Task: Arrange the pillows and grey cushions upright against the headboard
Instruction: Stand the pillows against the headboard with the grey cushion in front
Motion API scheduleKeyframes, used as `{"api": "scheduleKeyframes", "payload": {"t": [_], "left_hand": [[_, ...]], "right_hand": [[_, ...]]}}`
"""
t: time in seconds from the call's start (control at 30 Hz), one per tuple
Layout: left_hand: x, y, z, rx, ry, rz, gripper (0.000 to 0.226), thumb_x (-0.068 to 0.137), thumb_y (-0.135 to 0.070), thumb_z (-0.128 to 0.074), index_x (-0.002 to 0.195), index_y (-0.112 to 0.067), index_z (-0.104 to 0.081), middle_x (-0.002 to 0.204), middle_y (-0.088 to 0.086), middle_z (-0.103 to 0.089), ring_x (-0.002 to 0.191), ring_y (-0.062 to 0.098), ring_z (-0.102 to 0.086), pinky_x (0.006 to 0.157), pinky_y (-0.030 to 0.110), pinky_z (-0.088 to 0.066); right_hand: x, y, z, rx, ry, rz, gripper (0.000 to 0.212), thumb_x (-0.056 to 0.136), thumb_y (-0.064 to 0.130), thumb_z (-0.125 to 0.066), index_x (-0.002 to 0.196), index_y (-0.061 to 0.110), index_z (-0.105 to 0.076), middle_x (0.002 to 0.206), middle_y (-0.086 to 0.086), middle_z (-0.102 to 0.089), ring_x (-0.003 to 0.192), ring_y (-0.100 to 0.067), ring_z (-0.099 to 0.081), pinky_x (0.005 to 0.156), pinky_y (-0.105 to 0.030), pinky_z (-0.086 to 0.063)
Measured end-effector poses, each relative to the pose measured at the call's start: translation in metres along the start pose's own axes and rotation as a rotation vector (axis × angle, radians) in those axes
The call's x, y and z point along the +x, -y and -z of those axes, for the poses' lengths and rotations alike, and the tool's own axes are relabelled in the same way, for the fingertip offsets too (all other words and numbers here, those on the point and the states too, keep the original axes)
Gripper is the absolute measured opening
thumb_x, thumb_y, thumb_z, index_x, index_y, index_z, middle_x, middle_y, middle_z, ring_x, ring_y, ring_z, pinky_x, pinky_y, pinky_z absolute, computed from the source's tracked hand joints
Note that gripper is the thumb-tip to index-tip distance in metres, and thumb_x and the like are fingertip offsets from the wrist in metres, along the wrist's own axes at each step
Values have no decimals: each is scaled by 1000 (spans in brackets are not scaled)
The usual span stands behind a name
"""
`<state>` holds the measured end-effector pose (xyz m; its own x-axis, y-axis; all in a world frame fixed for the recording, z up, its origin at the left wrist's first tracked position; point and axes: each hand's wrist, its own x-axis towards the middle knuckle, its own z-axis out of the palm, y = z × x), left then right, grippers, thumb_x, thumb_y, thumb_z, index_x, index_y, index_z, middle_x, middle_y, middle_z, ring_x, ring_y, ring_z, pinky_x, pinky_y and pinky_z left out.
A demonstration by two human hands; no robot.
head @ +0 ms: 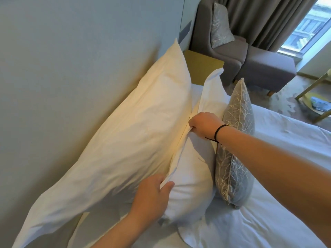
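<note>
Reference landmark: the headboard (62,68), a pale, smooth panel running along the far side of the bed. Directly against it stands the rear pillow (125,140), white, long and plump, tilted back so its upper edge touches the panel; warm light tints its face yellowish. In front of the rear pillow, one layer further from the headboard, stands the front pillow (193,176), also white, creased, with its top seam pulled up into a ridge. The left hand (152,196) grips the near end of that seam, thumb on the front face and fingers curled behind the fabric. The right hand (204,124) pinches the same seam further along, fingers bunched tight on the cloth; a black band (217,132) circles its wrist. Furthest from the headboard, touching the front pillow's face, a grey cushion (234,149) stands on edge, leaning slightly; its cover shows a pale branching pattern and a piped border. All three rest on the white bedsheet (277,185). Beyond the pillows' far end, beside the headboard, sits a yellow bedside table (202,65), then a grey armchair (250,56) carrying a second patterned cushion (220,25).
</note>
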<state>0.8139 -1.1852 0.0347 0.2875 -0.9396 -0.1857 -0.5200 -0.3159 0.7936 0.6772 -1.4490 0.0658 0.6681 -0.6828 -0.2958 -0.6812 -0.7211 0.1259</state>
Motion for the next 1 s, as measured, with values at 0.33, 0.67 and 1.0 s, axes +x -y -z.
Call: {"api": "scheduleKeyframes", "payload": {"t": [0.33, 0.67, 1.0], "left_hand": [[-4, 27, 20, -74, 62, 256, 32, 80, -49, -72, 84, -20, -61, 72, -3, -65, 69, 10, -61, 67, 29, -47], [0, 58, -7, -54, -49, 243, 41, 90, -26, -66, 57, -20, -42, 54, -5, -47, 53, 14, -42, 53, 33, -32], [-21, 94, -2, 185, 259, 309, 44, 78, -57, -58, 60, -21, -40, 50, -7, -43, 50, 10, -36, 51, 31, -30]], "right_hand": [[-16, 44, -7, 242, 15, -30, 28, 98, 30, -51, 79, 12, -60, 79, -7, -63, 75, -26, -60, 67, -34, -49], [-22, 75, -58, 508, -102, -100, 26, 93, 30, -58, 118, 22, -63, 138, -2, -46, 108, -24, -58, 88, -39, -49], [-41, 61, -93, 402, 0, -258, 75, 83, 74, -36, 146, 33, -33, 162, 4, -11, 149, -18, 3, 117, -57, 3]]}}
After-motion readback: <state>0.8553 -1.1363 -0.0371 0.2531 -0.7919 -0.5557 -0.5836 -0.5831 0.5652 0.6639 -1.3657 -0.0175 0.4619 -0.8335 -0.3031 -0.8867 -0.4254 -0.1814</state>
